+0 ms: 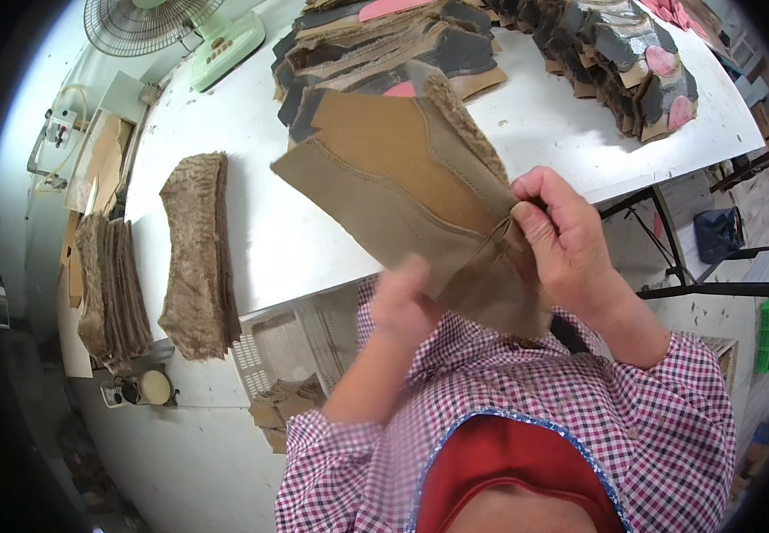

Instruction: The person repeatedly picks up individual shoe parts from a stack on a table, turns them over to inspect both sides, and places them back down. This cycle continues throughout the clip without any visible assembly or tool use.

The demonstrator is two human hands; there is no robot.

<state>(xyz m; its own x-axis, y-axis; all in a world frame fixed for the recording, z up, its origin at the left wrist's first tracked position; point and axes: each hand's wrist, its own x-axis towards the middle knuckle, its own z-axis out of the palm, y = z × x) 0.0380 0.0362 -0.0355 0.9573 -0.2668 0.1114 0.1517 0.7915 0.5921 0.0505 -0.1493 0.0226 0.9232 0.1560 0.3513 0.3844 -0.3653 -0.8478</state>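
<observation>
My right hand (571,235) pinches the edge of a stitched boot upper (402,169) between thumb and fingers. The piece has a tan suede-like panel set in smoother brown material, with curved seams and a fleecy lining showing along its upper right edge. It is held up over the table's front edge, creased and folded near my right thumb. My left hand (405,302) is at the lower left edge of the upper, smeared by motion, so its fingers do not show clearly. Whether it touches the piece I cannot tell.
On the white table (313,240) lie two stacks of brown fleece pieces, one taller stack (196,253) and one fanned stack (111,289). Piled uppers (384,53) lie at the back, more uppers (624,62) at the back right. A fan (225,53) stands back left; a crate (291,355) sits below.
</observation>
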